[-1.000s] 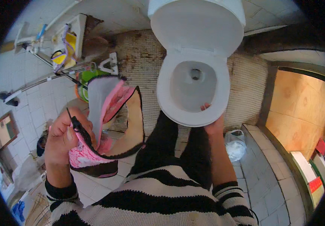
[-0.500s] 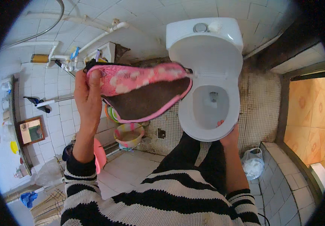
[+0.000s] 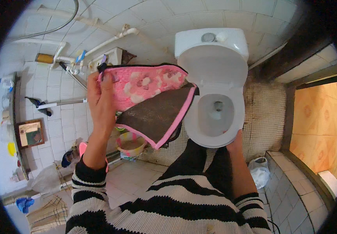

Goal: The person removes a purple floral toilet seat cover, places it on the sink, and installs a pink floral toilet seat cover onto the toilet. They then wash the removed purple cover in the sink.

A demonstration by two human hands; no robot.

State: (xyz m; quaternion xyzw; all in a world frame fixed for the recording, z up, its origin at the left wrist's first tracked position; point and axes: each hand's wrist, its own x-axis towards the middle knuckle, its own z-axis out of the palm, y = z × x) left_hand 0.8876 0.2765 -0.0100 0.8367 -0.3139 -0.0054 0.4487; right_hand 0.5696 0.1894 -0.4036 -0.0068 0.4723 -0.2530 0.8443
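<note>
My left hand [image 3: 103,95] pinches one end of a pink fabric toilet seat cover [image 3: 147,84], with pale flower patches and a dark grey underside. The cover hangs folded in the air left of the white toilet, its free end in front of the bowl's left edge. The toilet lid [image 3: 211,62] is raised. My right hand [image 3: 235,143] grips the front right rim of the toilet seat [image 3: 233,134], which lies down on the bowl. Fingertips show faintly inside the seat opening; the rest of the fingers are hidden.
A pink and yellow basin [image 3: 131,145] stands on the floor at left. White pipes [image 3: 110,41] and a small sink [image 3: 108,58] line the wall. A white plastic bag [image 3: 259,171] sits beside the low tiled ledge [image 3: 289,175] at right, near a doorway.
The seat cover has swung and folded, its lower edge now hanging in a point. My left hand has shifted slightly right in view. The right hand stays at the seat rim.
</note>
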